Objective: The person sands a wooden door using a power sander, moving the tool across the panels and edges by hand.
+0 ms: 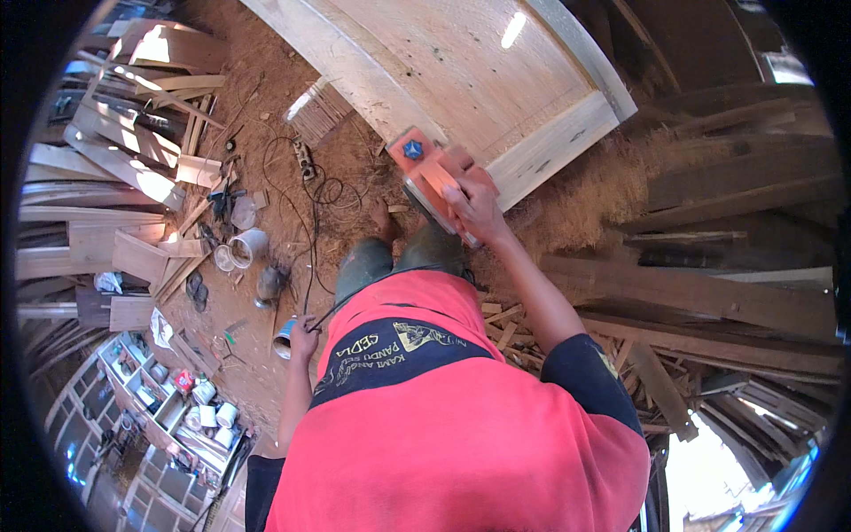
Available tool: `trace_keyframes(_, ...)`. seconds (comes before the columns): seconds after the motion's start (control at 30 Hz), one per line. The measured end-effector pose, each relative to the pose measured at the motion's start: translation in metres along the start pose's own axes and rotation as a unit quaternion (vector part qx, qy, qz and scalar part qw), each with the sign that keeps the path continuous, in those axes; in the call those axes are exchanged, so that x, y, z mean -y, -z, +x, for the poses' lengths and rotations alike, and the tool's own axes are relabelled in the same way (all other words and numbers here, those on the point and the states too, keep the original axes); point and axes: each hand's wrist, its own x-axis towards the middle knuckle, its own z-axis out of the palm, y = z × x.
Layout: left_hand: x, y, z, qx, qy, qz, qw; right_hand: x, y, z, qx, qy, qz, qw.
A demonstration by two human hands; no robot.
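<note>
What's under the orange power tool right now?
The orange power tool rests on the edge rail of a large pale wooden panel, gripped from above by the right hand. Its underside and the wood directly beneath are covered from view.

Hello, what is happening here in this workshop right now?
A person in a red shirt stands at a large wooden panel. The right hand grips an orange power planer resting on the panel's edge. The left hand holds the black cord down at the side. Wood shavings, planks and cups lie on the dirt floor around.
</note>
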Motion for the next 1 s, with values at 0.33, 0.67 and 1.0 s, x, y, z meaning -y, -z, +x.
trace_keyframes(0.33,0.029,-0.018,-0.014,-0.037,0.027,-0.107,0.993,0.071,-0.045,0.148,0.035,0.019,0.105,0.994)
trace_keyframes(0.67,-0.028,-0.01,-0.007,-0.042,-0.03,0.052,0.997,-0.015,0.039,-0.084,0.018,-0.05,-0.042,0.998)
trace_keyframes(1.0,-0.059,-0.001,0.025,-0.01,-0.081,-0.011,0.997,-0.016,0.037,-0.098,0.01,-0.108,0.016,0.994)
